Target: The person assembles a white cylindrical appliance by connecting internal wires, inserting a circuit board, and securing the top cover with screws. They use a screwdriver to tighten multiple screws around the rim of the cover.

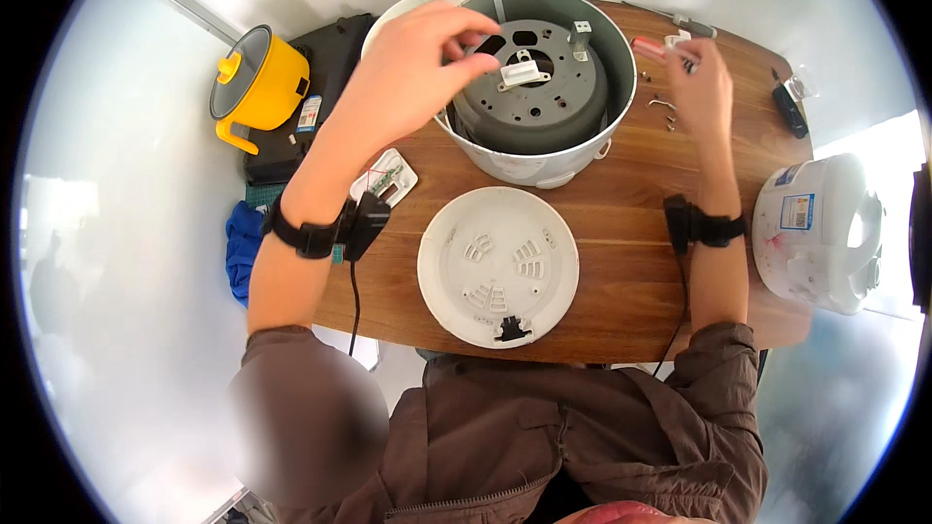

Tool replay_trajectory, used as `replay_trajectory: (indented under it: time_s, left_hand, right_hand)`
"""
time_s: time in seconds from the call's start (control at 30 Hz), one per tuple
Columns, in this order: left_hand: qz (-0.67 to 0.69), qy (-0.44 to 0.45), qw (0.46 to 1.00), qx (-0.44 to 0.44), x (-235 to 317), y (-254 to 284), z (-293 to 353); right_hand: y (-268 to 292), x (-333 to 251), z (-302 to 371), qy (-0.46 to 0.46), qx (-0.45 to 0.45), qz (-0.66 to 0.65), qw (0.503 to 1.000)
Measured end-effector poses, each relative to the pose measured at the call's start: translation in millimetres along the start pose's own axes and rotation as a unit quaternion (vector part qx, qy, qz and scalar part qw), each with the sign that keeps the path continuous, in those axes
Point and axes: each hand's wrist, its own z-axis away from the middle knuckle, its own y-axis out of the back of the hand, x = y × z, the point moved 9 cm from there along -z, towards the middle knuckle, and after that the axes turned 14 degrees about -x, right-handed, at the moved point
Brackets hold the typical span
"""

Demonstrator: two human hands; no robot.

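My left hand (417,58) hovers over the left rim of a white round appliance housing (529,167), thumb and fingers apart with nothing between them. Inside the housing is a grey metal shell (534,126) with holes and slots. A small white bracket (522,74) sits at its centre, close to my left thumb, and a metal bracket (581,39) stands near its far right edge. To the right of the housing, my right hand (701,87) is closed around a red-handled screwdriver (649,48), held above the table; its tip is hard to make out.
Nearest me lies a white vented round cover (497,262). Small screws (670,121) lie right of the housing. A white tray with a circuit board (386,178), a yellow electric pot (260,87) and a blue cloth (243,247) are left; a white plastic container (815,233) stands right.
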Motion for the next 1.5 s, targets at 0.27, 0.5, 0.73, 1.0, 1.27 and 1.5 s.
replay_trajectory:
  time_s: [0.27,0.5,0.73,1.0,1.27,1.5]
  left_hand:
    - [0.183,-0.002,0.960,0.212,-73,15,63]
    - [0.268,-0.021,0.944,0.190,-86,-19,64]
    - [0.288,-0.036,0.935,0.202,-80,-6,48]
    - [0.353,-0.016,0.919,0.176,-94,-13,36]
    - [0.281,-0.020,0.947,0.153,-86,-28,34]
    - [0.431,0.020,0.891,0.137,-102,-62,27]
  right_hand:
    - [-40,-9,58,0.007,-0.072,0.006,0.997]
    - [-49,-19,62,0.010,-0.168,0.080,0.982]
    - [-35,-30,72,0.083,-0.147,0.121,0.978]
    - [25,-185,91,0.322,-0.044,0.072,0.943]
    - [-48,-239,36,0.379,-0.201,0.093,0.899]
    - [-58,-226,24,0.340,-0.249,0.111,0.900]
